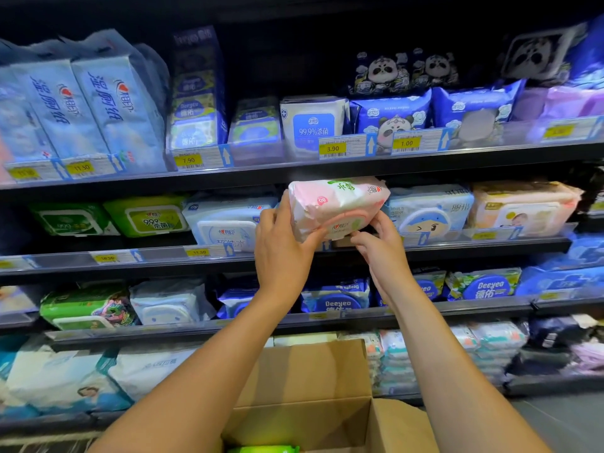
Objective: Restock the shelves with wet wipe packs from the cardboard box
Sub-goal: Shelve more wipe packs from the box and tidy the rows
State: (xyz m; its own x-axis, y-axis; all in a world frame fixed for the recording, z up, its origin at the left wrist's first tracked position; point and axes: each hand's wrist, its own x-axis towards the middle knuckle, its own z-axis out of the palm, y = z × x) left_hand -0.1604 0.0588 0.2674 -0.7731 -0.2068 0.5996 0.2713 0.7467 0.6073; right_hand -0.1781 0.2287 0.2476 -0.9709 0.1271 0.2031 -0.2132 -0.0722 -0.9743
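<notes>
Hands both on one pack: left hand (281, 253) grips the left end of the pink wet wipe pack (336, 204), fingers curled round it. Right hand (380, 243) pinches the lower right edge between thumb and fingers. We hold the pack up, tilted, round lid side toward us, level with the second shelf (65, 268). It sits in front of the slot between the white lidded pack (225, 225) and the blue cartoon-face pack (428, 215). Not seated on the shelf yet, as far as we can tell.

We read the step as placement: pack is out of the cardboard box (304, 377) and headed for that slot. Next move calls for getting the bottom edge over the clear front rail (539, 228), then pushing straight back and letting go. Slot is hidden behind the pack, so we can't tell how deep or full it is.

Clearances:
- **Headroom:** upper shelf edge (228, 176) is just above the pack top, so little room. We'd level the pack before it goes in.
- **Sides:** neighbours are close on both sides. A skewed entry could drag either one.
- **Right fingers:** they're under the pack near the rail and probably have to slide out first.

Box stands open below our arms. A green pack (264, 448) shows at the bottom of the view, so more restocking is left.
</notes>
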